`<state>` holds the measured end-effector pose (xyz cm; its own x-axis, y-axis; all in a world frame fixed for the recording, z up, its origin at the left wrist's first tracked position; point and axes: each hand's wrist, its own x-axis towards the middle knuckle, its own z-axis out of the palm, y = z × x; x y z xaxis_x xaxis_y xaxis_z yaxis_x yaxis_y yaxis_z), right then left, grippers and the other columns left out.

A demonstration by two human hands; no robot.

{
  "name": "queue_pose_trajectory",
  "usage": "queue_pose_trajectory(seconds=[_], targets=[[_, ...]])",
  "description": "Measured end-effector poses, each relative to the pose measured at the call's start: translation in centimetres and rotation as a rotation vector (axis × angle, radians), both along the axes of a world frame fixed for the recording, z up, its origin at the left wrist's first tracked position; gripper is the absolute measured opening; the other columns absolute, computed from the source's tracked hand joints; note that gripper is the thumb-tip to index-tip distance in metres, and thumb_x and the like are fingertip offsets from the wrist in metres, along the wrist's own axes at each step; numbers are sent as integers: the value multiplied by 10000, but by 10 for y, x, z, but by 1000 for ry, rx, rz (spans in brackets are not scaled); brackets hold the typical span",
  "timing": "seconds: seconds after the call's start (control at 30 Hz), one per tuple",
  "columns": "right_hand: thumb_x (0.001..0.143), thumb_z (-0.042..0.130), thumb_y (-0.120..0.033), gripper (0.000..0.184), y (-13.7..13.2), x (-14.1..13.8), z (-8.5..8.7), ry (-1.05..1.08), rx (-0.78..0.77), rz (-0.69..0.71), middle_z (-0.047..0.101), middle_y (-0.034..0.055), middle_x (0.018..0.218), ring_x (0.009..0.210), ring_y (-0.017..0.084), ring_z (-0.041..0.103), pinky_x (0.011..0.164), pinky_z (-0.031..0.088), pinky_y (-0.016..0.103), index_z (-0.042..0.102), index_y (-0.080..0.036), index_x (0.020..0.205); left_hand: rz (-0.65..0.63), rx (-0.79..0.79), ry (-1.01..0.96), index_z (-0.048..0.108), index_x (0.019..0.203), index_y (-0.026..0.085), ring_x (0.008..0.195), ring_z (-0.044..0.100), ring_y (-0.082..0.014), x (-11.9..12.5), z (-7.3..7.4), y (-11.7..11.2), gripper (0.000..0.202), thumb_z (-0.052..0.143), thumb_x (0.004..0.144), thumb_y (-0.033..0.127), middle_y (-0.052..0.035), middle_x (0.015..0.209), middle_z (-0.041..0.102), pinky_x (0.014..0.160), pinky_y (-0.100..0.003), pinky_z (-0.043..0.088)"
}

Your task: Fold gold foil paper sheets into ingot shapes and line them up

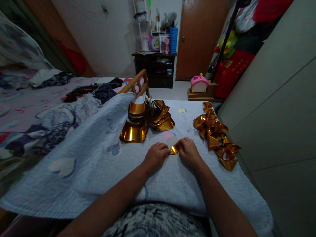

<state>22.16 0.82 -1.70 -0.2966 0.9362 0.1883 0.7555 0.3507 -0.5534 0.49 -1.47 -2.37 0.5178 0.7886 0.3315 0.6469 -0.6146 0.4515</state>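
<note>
- A small gold foil sheet [174,149] lies creased on the pale blue quilt [103,184], straight ahead of the wearer and between the two hands, its shiny band slanting from near left to far right, with a pale part reaching away beyond it
- Both hands touch it, one at each end, so neither is clearly nearer
- The left hand [157,155] has its fingers drawn together, thumb and fingertips pinching the left end
- The right hand [189,150] is curled, fingertips gathered on the right end; its exact thumb position is hard to tell
- Beyond the left hand, loose gold foil sheets [133,132] sit in fanned, curving stacks
- To the right, near the quilt's edge, crumpled-looking folded foil pieces [214,128] form a trailing heap
- Farther off stand a wooden bed rail [144,79], a dark cabinet [154,77] and a brown door [202,39]
</note>
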Motion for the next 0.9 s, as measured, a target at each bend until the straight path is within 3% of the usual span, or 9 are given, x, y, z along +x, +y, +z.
queue_pose_trajectory(seconds=[0.2,0.57,0.9], targets=[[827,538,-42,272,-4,-2,-1,-82,0,11,631,94,1053,994,234,509,867,371,339,686,-187,1004,-9,-28,-15,714,1069,211,1011,607,-231,1,4,-2,172,608,936,238,-87,1072,698,922,-405,490],[855,540,-53,308,-5,3,9,-37,-78,130,618,82,1172,1066,218,511,933,370,341,699,-201,1074,31,-90,-61,711,1038,196,1031,599,-245,2,11,-2,186,710,858,242,-86,1089,691,930,-397,488],[857,579,-69,282,-1,4,1,-35,-18,171,631,85,1153,1056,220,527,946,405,357,700,-189,1081,42,-105,-52,706,1030,191,1023,591,-246,3,12,-2,177,716,859,234,-79,1082,683,922,-388,480]])
